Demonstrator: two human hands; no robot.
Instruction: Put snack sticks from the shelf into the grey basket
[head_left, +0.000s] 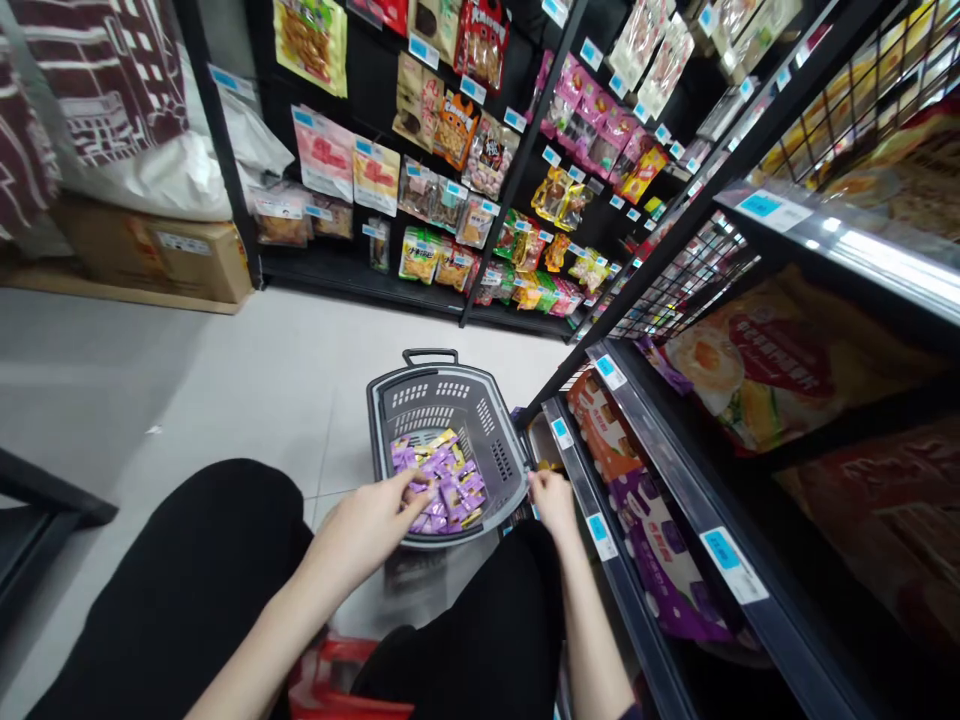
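A grey plastic shopping basket (491, 425) with perforated walls and rounded corners sits on the pale, glossy tiled floor (247, 380) at the lower centre of the frame, between my knees in black trousers. Its long axis runs away from me towards the top of the frame, and its dark loop handle (430, 355) is folded out at the far end. A heap of small, crinkly purple and yellow sweet packets (454, 485) lies in the near half. My left hand (371, 520) reaches over the near rim with its fingertips on the packets; I cannot tell whether its grip is clamped on one or merely resting. My right hand (553, 500) is curled at the basket's right edge, close to the black metal shelf (675, 480), and its grip is likewise unclear. That shelf fills the right of the frame, edged with blue price tags and holding a glossy purple bag (664, 565) low down. Hanging snack bags crowd the black rack (517, 160) at the top centre. A brown cardboard box (172, 255) stands at the upper left.
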